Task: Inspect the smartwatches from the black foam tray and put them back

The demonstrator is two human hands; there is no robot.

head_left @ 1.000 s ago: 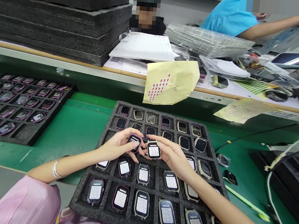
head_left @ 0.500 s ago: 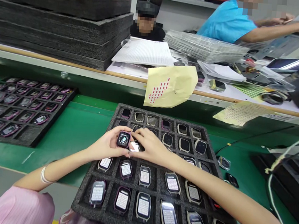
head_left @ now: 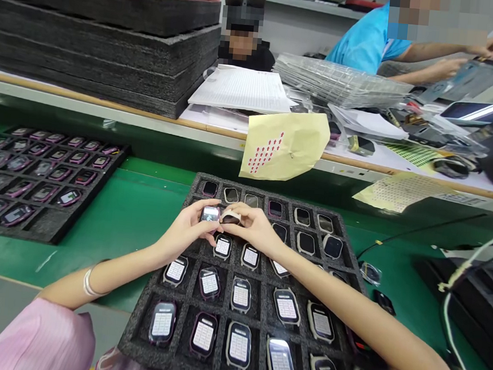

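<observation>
Your left hand [head_left: 187,221] holds a purple-rimmed watch [head_left: 210,213], your right hand [head_left: 254,227] a pale-rimmed watch [head_left: 230,219], above the foam tray [head_left: 138,319], toward its far left corner.

materials and finishes, by eye

tray [head_left: 133,330]: black foam by look, matt, grainy. watches [head_left: 238,347] in it: smooth, glossy screens; metal or plastic cases, cannot tell which. held watches [head_left: 210,213]: shiny faces, one catching the light. bench [head_left: 141,199]: smooth, faint sheen. bracelet [head_left: 87,282]: silvery metal, polished. sleeve [head_left: 43,340]: soft-looking cloth, finely ribbed. slab stack [head_left: 110,61]: foam-like, matt, rough cut edges. yellow sheet [head_left: 288,145]: matt paper, creased. shelf edge [head_left: 216,132]: wood-like strip. ruled sheets [head_left: 243,89]: flat white paper, matt. plastic pile [head_left: 341,85]: clear, glossy, thin.
</observation>
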